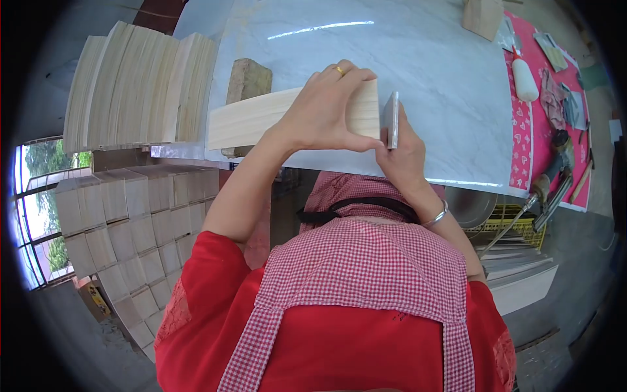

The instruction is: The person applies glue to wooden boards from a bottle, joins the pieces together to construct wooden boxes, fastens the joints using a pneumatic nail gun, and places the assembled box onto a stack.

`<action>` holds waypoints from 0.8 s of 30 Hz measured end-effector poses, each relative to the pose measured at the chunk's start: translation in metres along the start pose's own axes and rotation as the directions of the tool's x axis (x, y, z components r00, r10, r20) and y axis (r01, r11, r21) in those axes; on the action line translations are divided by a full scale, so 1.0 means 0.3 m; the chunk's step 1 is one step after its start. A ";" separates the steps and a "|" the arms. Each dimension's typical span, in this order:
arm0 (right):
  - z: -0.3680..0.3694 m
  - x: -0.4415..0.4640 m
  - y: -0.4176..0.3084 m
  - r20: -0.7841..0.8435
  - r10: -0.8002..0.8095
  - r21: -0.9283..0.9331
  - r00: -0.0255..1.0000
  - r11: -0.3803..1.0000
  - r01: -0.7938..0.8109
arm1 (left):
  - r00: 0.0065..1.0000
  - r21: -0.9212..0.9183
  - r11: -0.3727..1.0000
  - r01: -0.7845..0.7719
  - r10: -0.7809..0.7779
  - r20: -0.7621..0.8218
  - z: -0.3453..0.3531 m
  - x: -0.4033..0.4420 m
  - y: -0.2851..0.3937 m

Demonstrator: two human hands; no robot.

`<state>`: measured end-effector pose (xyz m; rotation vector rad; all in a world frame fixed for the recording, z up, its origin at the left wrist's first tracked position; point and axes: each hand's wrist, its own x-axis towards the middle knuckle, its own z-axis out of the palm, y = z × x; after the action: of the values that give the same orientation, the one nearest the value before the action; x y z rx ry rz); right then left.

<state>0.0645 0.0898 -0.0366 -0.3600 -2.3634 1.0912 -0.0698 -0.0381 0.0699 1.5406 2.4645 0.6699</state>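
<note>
My left hand (320, 108) spans the end of a pale wooden board (251, 121), its thumb on the near edge and its fingers over the far edge. Under the board's other part lies a rough wooden block (251, 77), which sticks out beyond it. My right hand (406, 155) grips a flat grey plate (393, 121), held upright facing the board's end. A narrow gap shows between plate and board. Some of my right fingers are hidden behind the plate. Both hands are over the near edge of the marbled table (450, 85).
Tall stacks of thin wooden boards (134, 91) stand on the left, with piled wooden blocks (134, 222) below. A pink patterned cloth (520, 147) on the right bears a white squeeze bottle (524, 80) and tools. Another wooden block (483, 18) sits at the far edge.
</note>
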 end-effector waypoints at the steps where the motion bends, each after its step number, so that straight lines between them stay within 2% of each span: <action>1: 0.009 0.006 -0.001 0.013 -0.015 -0.016 1.000 1.000 0.015 | 0.999 -0.020 0.999 -0.030 0.030 -0.019 -0.008 0.004 0.019; 7: 0.017 0.009 -0.006 0.018 -0.037 -0.035 0.999 0.999 0.038 | 0.997 -0.044 0.996 -0.074 0.073 -0.028 0.018 0.021 0.024; 24: 0.034 0.007 -0.008 0.022 -0.024 -0.093 0.999 0.995 0.026 | 0.999 -0.026 0.999 -0.030 0.031 0.020 0.028 0.033 0.045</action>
<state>0.0571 0.0827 -0.0398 -0.3532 -2.4367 0.9797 -0.0603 -0.0218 0.0695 1.5708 2.4123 0.6847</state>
